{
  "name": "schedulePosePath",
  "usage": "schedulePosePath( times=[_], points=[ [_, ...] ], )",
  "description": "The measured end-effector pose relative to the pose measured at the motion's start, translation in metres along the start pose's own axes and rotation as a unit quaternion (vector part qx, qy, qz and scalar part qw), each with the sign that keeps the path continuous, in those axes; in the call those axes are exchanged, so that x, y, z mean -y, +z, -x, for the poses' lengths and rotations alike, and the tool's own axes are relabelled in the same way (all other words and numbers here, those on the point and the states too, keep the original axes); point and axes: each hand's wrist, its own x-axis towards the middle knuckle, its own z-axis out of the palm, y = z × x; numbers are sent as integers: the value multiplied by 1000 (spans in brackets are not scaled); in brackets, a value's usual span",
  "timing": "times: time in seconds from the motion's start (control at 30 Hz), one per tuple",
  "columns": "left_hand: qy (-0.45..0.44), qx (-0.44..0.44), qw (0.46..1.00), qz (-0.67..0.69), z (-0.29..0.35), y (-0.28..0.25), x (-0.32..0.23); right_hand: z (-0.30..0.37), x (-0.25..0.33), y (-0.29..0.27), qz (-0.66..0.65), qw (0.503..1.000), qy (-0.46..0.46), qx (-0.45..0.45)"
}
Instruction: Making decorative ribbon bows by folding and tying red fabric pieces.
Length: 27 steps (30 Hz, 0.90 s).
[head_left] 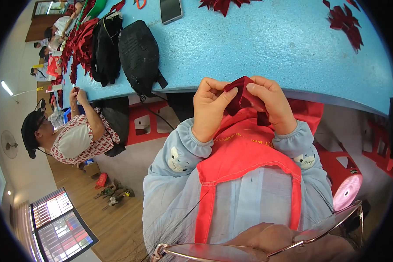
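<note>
A folded piece of dark red ribbon-like fabric [239, 94] is stretched between my hands, just off the near edge of the blue table [266, 48]. My left hand [210, 105] pinches its left side between thumb and bent fingers. On the other side, my right hand [273, 101] grips it with the thumb laid on top. A loose end of the fabric hangs below the right fingers. Both forearms, in light blue sleeves, rise over a red apron [249, 161]. The fingertips behind the fabric are hidden.
Two black bags [139, 54] lie on the table at left, beside a heap of dark red pointed pieces [81, 46]. A phone [170, 11] lies at the far side. More red pieces [347, 25] are at far right. A co-worker [70, 131] sits left; red stools [338, 170] stand below.
</note>
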Motion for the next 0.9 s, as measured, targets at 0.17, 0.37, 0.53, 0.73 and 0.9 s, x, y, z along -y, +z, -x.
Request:
schedulePosePath(
  times=[0.17, 0.37, 0.53, 0.73, 0.9],
  points=[
    [-32, 4, 996, -80, 2, -1, 4, 5, -4, 8, 38, 997, -43, -50],
    [-57, 31, 992, -104, 7, -4, 16, 1, -16, -1, -3, 992, -42, -117],
    [-127, 29, 992, -3, 8, -2, 15, -9, -34, 0, 150, 944, -256, -144],
    [-251, 1, 955, 160, 5, -6, 18, 2, -30, -4, 419, 799, -400, -162],
    [-285, 28, 939, 190, -1, -17, 20, 3, -27, -4, 459, 747, -467, -111]
  ],
)
